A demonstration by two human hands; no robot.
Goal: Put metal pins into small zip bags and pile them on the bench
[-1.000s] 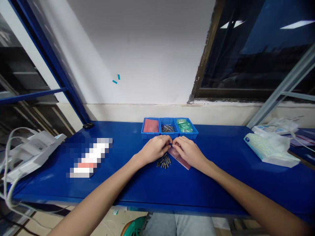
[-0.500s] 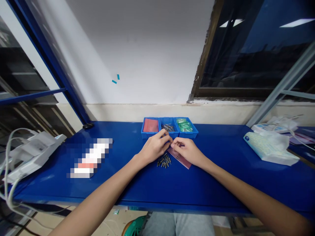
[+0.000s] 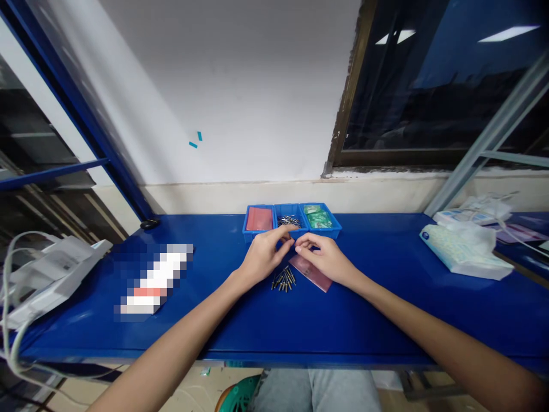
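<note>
My left hand (image 3: 262, 253) and my right hand (image 3: 325, 257) are close together in front of the bins, a narrow gap between their fingertips. Both have curled fingers with thumbs drawn in; anything small between them is too hidden to make out. Under my right hand a flat pink plastic bag (image 3: 316, 276) lies on the table. Beside it, just below my left hand, is a small pile of slim metal pins (image 3: 284, 280) with brass-coloured ends. Behind my fingers, the middle blue bin (image 3: 292, 208) contains more metal pins.
The left blue bin (image 3: 245, 225) holds pink bags, and the right blue bin (image 3: 334, 219) holds green packets. A tissue pack (image 3: 469, 252) lies on the right of the blue table (image 3: 364, 326). White power strips with cables (image 3: 64, 274) and a blurred-out item (image 3: 156, 280) are on the left.
My fingertips have moved slightly apart, and my left thumb and forefinger have spread a little. The pink bag and pin pile stay in place while the view shifts slightly.
</note>
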